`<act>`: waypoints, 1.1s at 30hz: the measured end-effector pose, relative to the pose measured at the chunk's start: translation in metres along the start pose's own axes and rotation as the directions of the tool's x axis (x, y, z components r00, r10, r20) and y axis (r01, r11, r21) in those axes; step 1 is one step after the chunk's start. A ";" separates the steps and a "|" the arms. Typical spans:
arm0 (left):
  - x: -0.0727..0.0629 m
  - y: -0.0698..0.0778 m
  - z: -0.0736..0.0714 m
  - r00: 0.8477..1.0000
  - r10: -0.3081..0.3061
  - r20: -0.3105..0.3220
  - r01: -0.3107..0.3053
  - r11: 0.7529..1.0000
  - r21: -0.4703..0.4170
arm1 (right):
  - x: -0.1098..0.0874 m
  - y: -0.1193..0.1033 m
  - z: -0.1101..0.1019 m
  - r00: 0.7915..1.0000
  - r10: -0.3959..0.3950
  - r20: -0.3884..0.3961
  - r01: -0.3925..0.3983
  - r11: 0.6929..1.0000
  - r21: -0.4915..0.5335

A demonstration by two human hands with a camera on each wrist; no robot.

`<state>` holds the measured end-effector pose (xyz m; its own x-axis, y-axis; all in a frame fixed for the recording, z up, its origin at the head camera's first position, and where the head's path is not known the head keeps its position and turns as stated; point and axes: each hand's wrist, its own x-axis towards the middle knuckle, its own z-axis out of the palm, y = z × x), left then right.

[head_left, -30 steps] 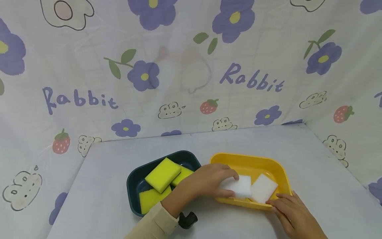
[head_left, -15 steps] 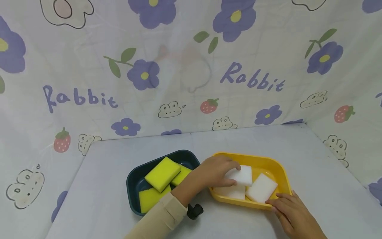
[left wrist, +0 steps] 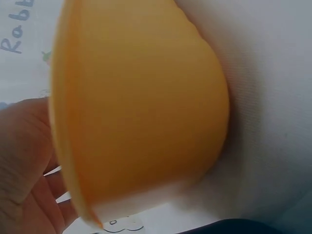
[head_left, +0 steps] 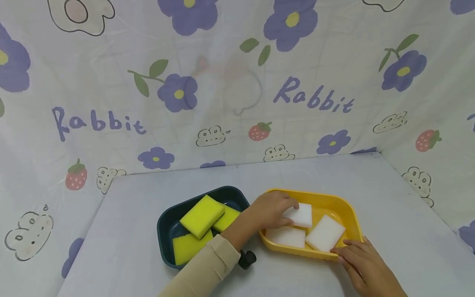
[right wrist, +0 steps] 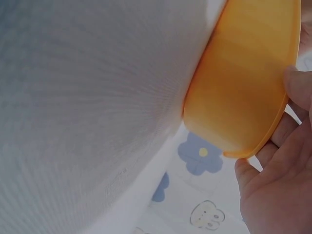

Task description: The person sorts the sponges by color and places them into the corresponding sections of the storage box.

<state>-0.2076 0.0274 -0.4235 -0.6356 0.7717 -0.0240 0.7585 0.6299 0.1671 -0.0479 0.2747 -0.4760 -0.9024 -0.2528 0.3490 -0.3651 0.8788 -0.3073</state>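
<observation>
A yellow plastic tray [head_left: 326, 201] stands on the table, several white sponges inside it. My left hand [head_left: 271, 209] reaches over its left rim and pinches a white sponge [head_left: 303, 215] between thumb and fingers. That sponge is at the back left of the tray, partly covered by the hand. A second white sponge [head_left: 287, 237] lies in front of it, and a third white sponge [head_left: 326, 233] lies at the right. With thumb and fingers my right hand [head_left: 369, 268] grips the tray's front right corner; the right wrist view shows the thumb against the outer wall [right wrist: 234, 83].
Left of the yellow tray stands a dark green tray [head_left: 162, 243] with yellow sponges [head_left: 202, 216] in it, some hidden by my left forearm. A black object [head_left: 247, 260] shows beside the left sleeve. A patterned cloth [head_left: 230, 82] hangs behind the white table [head_left: 297, 276].
My left hand has moved the pinched white sponge toward the back of the yellow tray, uncovering another white sponge in front. The right hand stays on the tray's corner.
</observation>
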 end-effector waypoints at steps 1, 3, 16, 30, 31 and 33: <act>0.001 0.000 0.002 1.000 -0.005 0.003 0.005 1.000 0.004 | 0.000 0.000 0.000 1.000 0.007 0.008 -0.007 1.000 0.002; 0.002 -0.001 0.004 1.000 -0.014 0.011 0.014 1.000 0.015 | 0.001 -0.001 -0.001 0.999 0.022 0.024 -0.022 1.000 0.006; 0.001 -0.010 0.019 0.999 -0.038 -0.006 0.037 0.998 -0.047 | -0.001 0.001 0.001 1.000 0.011 0.006 -0.011 1.000 0.005; -0.059 -0.027 0.000 0.962 -0.172 -0.211 0.091 0.933 -0.347 | -0.001 0.004 0.004 0.994 -0.083 -0.069 0.083 0.997 -0.005; -0.066 -0.027 0.000 0.960 -0.175 -0.220 0.092 0.935 -0.344 | -0.001 0.005 0.003 0.994 -0.087 -0.070 0.086 0.996 -0.006; -0.079 -0.028 -0.001 0.955 -0.188 -0.228 0.101 0.932 -0.348 | -0.001 0.006 0.003 0.994 -0.088 -0.070 0.087 0.996 -0.011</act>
<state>-0.1788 -0.0507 -0.4257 -0.7827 0.5985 0.1706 0.5931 0.6342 0.4960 -0.0500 0.2792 -0.4811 -0.8486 -0.3002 0.4357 -0.4400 0.8577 -0.2659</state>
